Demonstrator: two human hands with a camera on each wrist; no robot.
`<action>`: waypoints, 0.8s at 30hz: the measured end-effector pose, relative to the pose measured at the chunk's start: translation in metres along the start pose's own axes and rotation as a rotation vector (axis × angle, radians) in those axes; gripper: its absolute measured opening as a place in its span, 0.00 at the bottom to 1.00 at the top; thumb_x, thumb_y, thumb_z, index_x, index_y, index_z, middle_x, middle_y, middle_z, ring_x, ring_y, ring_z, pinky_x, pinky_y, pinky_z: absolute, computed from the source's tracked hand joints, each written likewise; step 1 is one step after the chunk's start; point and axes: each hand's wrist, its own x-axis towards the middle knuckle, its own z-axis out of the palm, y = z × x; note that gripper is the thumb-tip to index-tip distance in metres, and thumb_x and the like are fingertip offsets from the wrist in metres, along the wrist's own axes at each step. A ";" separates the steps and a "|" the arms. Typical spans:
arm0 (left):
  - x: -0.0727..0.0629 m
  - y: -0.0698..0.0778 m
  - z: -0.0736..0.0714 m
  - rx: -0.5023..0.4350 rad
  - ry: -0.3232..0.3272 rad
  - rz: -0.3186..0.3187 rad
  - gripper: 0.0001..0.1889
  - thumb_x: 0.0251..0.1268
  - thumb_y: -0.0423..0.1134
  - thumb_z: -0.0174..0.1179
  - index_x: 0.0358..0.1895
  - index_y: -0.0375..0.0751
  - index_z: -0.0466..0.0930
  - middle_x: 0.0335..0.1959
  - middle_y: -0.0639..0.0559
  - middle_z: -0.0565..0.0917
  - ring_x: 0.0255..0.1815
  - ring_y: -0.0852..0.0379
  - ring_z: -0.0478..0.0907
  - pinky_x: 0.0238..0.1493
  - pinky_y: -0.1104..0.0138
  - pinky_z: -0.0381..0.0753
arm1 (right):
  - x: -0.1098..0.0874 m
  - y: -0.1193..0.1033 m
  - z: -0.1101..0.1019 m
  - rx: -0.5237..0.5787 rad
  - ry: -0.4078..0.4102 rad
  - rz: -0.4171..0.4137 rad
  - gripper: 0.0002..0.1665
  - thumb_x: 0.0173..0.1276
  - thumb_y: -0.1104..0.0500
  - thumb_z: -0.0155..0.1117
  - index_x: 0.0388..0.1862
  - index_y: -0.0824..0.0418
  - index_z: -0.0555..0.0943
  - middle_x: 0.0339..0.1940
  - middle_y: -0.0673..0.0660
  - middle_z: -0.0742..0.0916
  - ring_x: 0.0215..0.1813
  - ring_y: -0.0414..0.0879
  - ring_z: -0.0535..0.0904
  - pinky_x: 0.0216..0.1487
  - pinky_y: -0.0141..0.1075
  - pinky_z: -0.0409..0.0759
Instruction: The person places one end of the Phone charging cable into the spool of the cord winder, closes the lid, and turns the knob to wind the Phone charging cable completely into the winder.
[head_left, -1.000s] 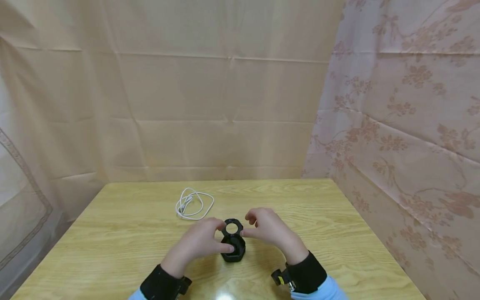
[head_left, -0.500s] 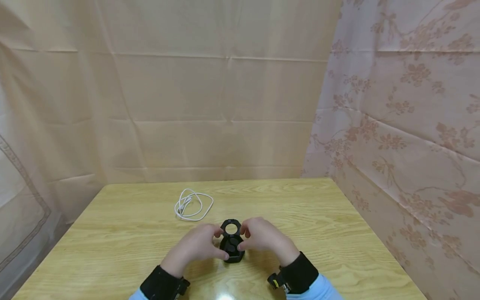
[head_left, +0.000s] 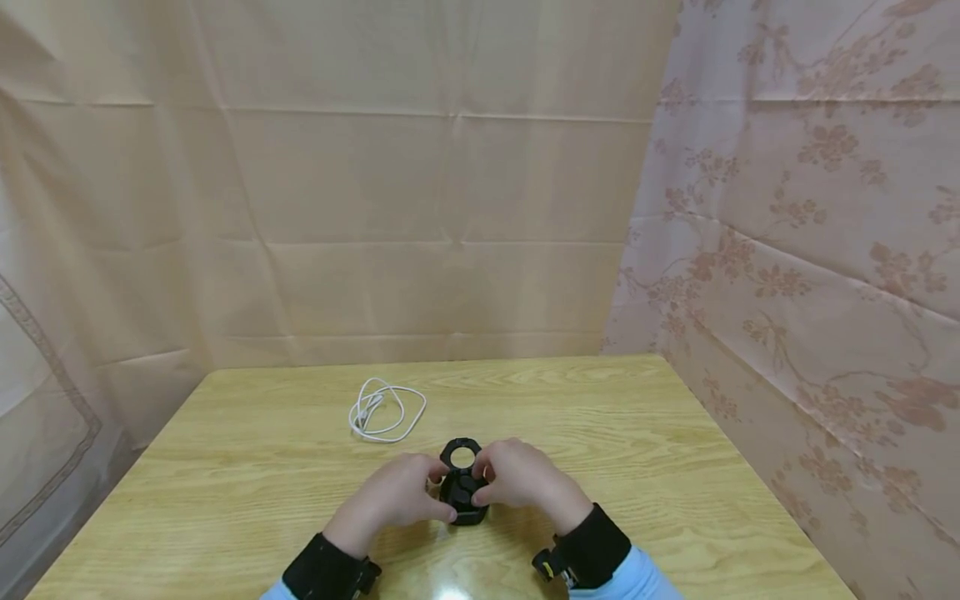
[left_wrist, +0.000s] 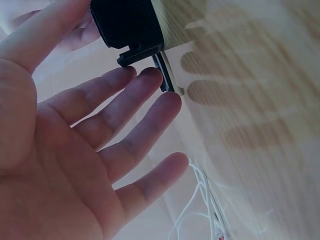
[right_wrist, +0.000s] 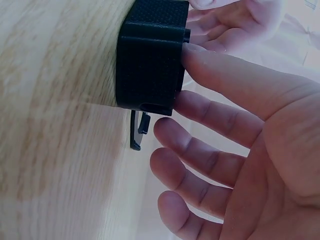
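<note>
A small black octagonal box [head_left: 470, 518] stands on the table, its ring-shaped lid [head_left: 461, 442] folded back on the far side. Within it lies a round black piece [head_left: 461, 495]. My left hand [head_left: 393, 490] holds the box's left side, thumb at the near corner and fingertips by the hinge. From the right, my right hand [head_left: 521, 479] reaches over the opening with thumb and index finger pinching at the round piece. The right wrist view shows those two fingertips right at the top rim of the box [right_wrist: 150, 70]; the other fingers are free.
A coiled white cable [head_left: 372, 403] lies on the wooden table [head_left: 262, 467] behind and left of the box. Beige cloth [head_left: 375, 208] hangs behind the table, and a flowered curtain [head_left: 787, 250] hangs along the right side.
My right hand has come from beside the lid down and left over the box's opening. The left thumb has drawn back from the inside to the near left edge.
</note>
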 end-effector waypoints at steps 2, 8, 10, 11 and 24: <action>0.000 0.001 0.000 0.000 0.002 0.006 0.31 0.46 0.52 0.80 0.53 0.39 0.86 0.39 0.52 0.84 0.36 0.56 0.76 0.39 0.57 0.76 | 0.000 0.000 0.000 0.002 0.000 -0.002 0.12 0.57 0.51 0.81 0.37 0.51 0.87 0.27 0.43 0.79 0.30 0.41 0.73 0.33 0.36 0.71; 0.000 0.001 -0.001 0.000 -0.002 0.015 0.30 0.47 0.52 0.80 0.53 0.39 0.86 0.38 0.52 0.84 0.36 0.57 0.76 0.39 0.57 0.76 | 0.000 0.002 -0.002 0.002 0.002 0.010 0.08 0.59 0.53 0.80 0.35 0.50 0.88 0.28 0.44 0.79 0.31 0.42 0.73 0.34 0.37 0.71; 0.001 0.000 -0.001 0.004 -0.005 0.014 0.30 0.47 0.52 0.80 0.53 0.40 0.87 0.38 0.52 0.84 0.36 0.57 0.76 0.39 0.57 0.77 | 0.001 0.003 -0.002 0.001 0.007 0.007 0.07 0.60 0.54 0.79 0.35 0.50 0.89 0.28 0.43 0.79 0.32 0.42 0.73 0.34 0.37 0.71; 0.001 0.001 -0.001 0.006 -0.005 0.013 0.30 0.47 0.52 0.80 0.53 0.40 0.87 0.38 0.52 0.85 0.36 0.57 0.76 0.40 0.57 0.77 | 0.002 0.003 -0.002 0.002 0.007 0.005 0.06 0.60 0.54 0.79 0.35 0.50 0.89 0.28 0.43 0.79 0.32 0.41 0.73 0.33 0.37 0.71; -0.001 0.003 0.000 0.045 -0.016 -0.014 0.31 0.47 0.54 0.80 0.52 0.39 0.87 0.41 0.49 0.87 0.43 0.50 0.81 0.47 0.50 0.79 | 0.006 0.012 0.001 0.035 -0.009 -0.046 0.06 0.65 0.59 0.75 0.40 0.49 0.90 0.30 0.41 0.81 0.33 0.38 0.74 0.36 0.36 0.74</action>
